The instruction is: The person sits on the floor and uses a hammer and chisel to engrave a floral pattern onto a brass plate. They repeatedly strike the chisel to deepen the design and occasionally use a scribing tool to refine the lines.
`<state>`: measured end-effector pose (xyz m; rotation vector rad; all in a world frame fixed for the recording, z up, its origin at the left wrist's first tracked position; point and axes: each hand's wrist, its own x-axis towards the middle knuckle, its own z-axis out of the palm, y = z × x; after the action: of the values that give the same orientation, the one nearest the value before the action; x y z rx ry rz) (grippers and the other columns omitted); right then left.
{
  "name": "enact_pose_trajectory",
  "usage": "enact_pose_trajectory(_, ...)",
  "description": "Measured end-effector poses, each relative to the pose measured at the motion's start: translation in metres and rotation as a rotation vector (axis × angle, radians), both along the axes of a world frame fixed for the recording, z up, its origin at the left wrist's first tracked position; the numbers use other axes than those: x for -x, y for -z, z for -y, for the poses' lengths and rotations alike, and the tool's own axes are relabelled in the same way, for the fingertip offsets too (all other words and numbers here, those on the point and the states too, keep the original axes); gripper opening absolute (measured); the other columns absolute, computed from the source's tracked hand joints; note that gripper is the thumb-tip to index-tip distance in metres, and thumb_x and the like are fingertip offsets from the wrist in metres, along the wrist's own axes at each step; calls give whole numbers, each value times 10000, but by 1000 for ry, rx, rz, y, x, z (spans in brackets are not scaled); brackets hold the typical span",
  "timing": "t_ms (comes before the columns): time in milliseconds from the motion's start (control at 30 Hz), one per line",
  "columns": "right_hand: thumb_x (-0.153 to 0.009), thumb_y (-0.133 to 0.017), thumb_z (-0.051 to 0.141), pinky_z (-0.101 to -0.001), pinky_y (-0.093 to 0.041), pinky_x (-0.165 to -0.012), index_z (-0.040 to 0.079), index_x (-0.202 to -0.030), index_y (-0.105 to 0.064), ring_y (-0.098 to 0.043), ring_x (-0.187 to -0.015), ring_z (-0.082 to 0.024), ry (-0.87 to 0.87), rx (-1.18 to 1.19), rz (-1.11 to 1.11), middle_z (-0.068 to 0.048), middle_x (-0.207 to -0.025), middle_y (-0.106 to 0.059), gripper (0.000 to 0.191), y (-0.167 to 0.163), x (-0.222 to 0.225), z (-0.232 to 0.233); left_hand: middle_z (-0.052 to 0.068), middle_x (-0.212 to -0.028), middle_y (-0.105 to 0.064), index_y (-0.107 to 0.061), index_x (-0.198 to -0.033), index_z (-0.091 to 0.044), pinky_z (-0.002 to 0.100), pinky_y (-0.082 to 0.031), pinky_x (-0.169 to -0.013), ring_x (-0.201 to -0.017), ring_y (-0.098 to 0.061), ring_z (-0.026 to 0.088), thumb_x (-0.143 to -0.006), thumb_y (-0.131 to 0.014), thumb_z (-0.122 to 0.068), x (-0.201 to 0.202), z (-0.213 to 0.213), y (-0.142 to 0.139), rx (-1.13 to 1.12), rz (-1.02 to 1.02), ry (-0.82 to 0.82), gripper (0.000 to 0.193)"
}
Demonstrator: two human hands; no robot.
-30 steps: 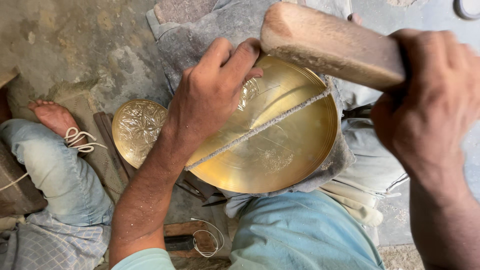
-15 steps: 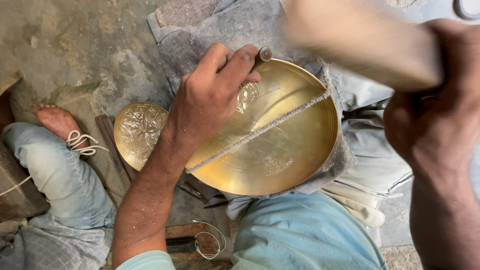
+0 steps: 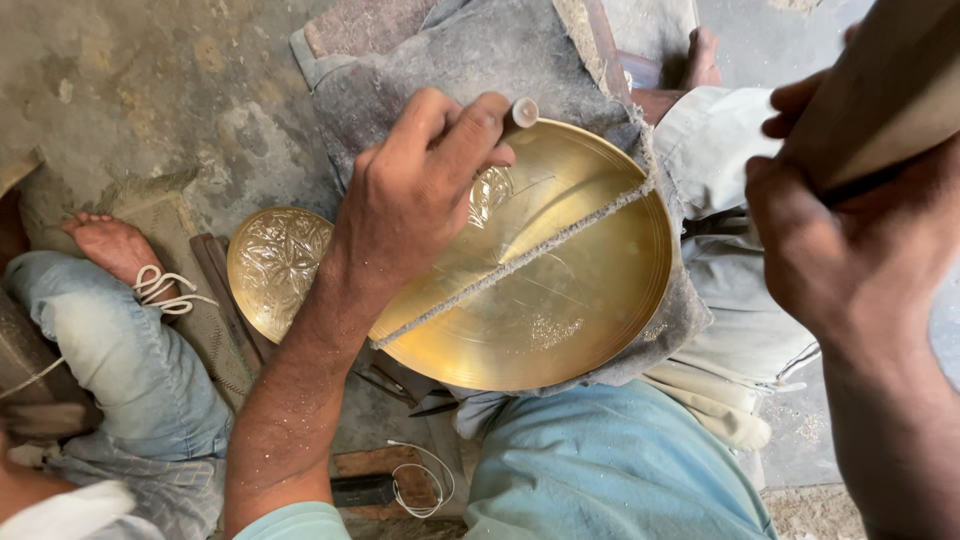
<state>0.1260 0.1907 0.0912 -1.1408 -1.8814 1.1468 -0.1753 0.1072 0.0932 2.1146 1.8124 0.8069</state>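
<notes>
Brass plate [image 3: 560, 300] on grey cloth [image 3: 450, 60] over rough concrete floor [image 3: 130, 90].

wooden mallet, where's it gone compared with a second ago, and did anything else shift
The wooden mallet in the right hand swung from above the brass plate up toward the right edge. The left hand kept the punch on the plate; the small embossed dish stayed put.
</notes>
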Motion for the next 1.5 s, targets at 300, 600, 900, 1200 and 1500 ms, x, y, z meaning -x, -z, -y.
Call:
enact_pose_trajectory(300, -821, -566, -223, -325, -516, -722, -11, -1299, -485, -610, -853, -265, -68, -288, 422, -166, -1055, -603, 529, 0, 0, 0, 72, -954, -528, -621, -1312, -89, 382, -572, -679, -788, -675, 217, -1041, -796, -118, -3, 0, -2, 2, -22, -44, 323)
enact_pose_trajectory(600, -992, -503, -243, -260, -499, -825, -60, -1470, -377, -570, -985, -251, -45, -34, 58, -215, -1233, -549, 527, -1, 0, 4, 48, -961, -526, -617, -1321, -91, 317, -632, -760, -894, -734, 155, -1054, -747, -8, 0, -2, 1, -34, 16, 16, 308)
enact_pose_trajectory(900, -844, -567, -262, -378, -564, -935, -24, -1396, -461, -644, -1101, -322, -171, -488, 681, -245, -1193, -631, 611, -26, 13, -4, 64, -955, -527, -615, -1294, -102, 357, -599, -732, -852, -709, 205, -1053, -783, -68, -2, 1, -3, -6, 3, -32, 296)
enact_pose_trajectory(1200, -977, -495, -222, -299, -541, -952, -62, -1411, -437, -643, -1089, -271, -78, -260, 366, -233, -1240, -618, 465, -1, -3, 11, 69, -951, -513, -617, -1282, -100, 355, -589, -688, -804, -701, 203, -1043, -771, -44, 0, 0, -1, -11, -19, -12, 290)
enact_pose_trajectory(1500, -968, -517, -172, -325, -566, -984, -92, -1440, -446, -636, -1158, -272, -59, -223, 286, -230, -1307, -610, 484, -12, 7, 5, 56, -983, -527, -603, -1313, -82, 336, -627, -761, -877, -723, 181, -1039, -752, -9, 2, 1, 4, -30, 49, -11, 321)
